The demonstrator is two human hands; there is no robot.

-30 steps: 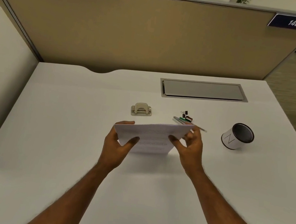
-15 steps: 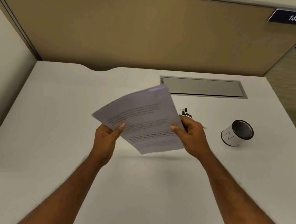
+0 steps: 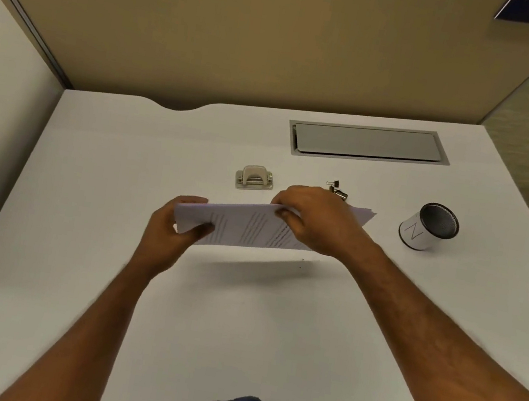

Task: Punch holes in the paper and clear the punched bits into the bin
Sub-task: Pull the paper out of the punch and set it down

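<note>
Two hands: both hold the paper (image 3: 244, 228) up off the worktop (image 3: 113, 183), which is smooth, matte and white.
Left hand (image 3: 169, 237): grips the paper's left end, thumb pressed on the near face and fingers curled behind.
Right hand (image 3: 315, 222): curls over the top edge towards the right end and pinches it.
Paper: thin white sheets with fine lines of print, held as a long rectangle. A soft shadow lies on the worktop beneath it.
Hole punch (image 3: 254, 178): small, pale metal, with a rounded lever over a flat base. It sits on the worktop just beyond the paper, untouched.
Bin (image 3: 424, 232): short white cylinder with a dark mesh-looking inside and a thin N-like mark on its wall. It stands to the right, apart from the paper.
Binder clips (image 3: 336, 187): small, dark and shiny, just beyond the right hand.
Cable hatch (image 3: 367, 142): long grey metal flap set flush in the worktop.
Partition (image 3: 246, 41): flat tan panel with a grey frame.
</note>
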